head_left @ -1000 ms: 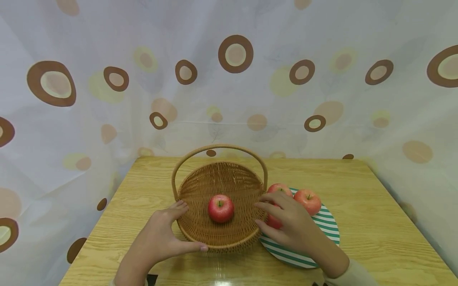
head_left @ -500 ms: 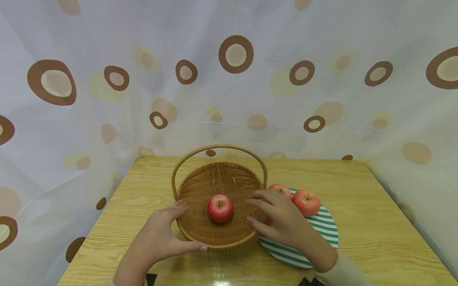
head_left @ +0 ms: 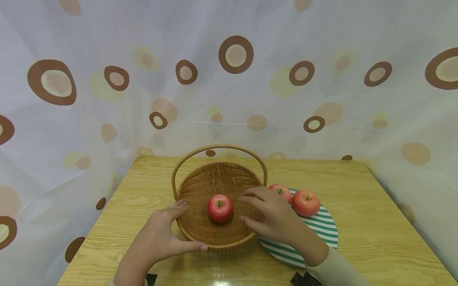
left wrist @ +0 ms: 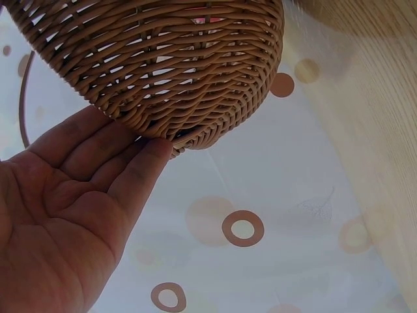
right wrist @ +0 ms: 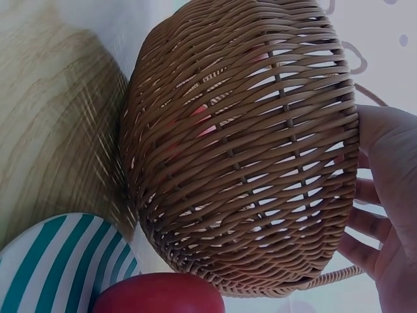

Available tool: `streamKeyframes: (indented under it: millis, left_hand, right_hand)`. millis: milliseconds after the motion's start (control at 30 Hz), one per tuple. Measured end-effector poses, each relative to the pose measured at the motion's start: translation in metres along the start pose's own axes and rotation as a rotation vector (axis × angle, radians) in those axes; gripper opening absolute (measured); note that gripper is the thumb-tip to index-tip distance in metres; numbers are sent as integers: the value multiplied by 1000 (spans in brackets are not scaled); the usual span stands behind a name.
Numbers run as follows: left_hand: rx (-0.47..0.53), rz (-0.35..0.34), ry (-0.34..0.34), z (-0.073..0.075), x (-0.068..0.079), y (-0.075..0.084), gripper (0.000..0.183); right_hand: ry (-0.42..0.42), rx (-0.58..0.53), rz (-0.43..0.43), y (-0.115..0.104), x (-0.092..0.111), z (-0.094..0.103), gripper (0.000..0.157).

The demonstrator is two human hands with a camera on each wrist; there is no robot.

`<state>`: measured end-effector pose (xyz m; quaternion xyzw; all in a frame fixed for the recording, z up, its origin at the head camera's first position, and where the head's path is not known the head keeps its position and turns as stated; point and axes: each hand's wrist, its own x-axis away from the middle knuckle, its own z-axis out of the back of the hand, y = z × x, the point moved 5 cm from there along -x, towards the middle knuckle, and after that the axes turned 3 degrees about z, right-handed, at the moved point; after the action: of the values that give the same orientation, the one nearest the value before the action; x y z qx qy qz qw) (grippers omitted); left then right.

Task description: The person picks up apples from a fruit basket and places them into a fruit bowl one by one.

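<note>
A brown wicker basket [head_left: 222, 176] with an arched handle stands on the table, a red apple [head_left: 220, 208] in its middle. My left hand [head_left: 159, 234] is at the basket's left: fairly straight fingertips touch the rim, and the thumb extends along the front rim. At the right rim, my right hand [head_left: 277, 216] reaches over the basket with loosely bent fingers, no object in its grasp. Behind it, a green-and-white striped plate [head_left: 323, 226] bears a pinkish apple [head_left: 280, 190] and an orange-red apple [head_left: 306, 203]. Another red apple [right wrist: 159, 297] shows in the right wrist view, hidden in the head view.
The wooden table [head_left: 372, 214] extends to both sides of the basket and plate. A pale curtain [head_left: 264, 99] printed with brown rings hangs behind and at the sides. A black strap piece [head_left: 305, 279] sits by the right sleeve.
My right hand has slid left, from above the plate's edge further over the basket, now covering the red apple on the plate. The left hand and basket stay put.
</note>
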<state>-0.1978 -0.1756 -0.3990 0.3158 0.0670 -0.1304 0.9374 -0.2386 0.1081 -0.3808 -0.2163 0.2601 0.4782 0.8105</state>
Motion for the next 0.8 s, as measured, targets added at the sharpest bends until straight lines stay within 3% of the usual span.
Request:
streamKeyframes:
  millis: [800]
  left_hand:
    - [-1, -16, 9, 1, 0, 2, 119]
  right_hand:
    - [-76, -10, 28, -2, -21, -10, 33]
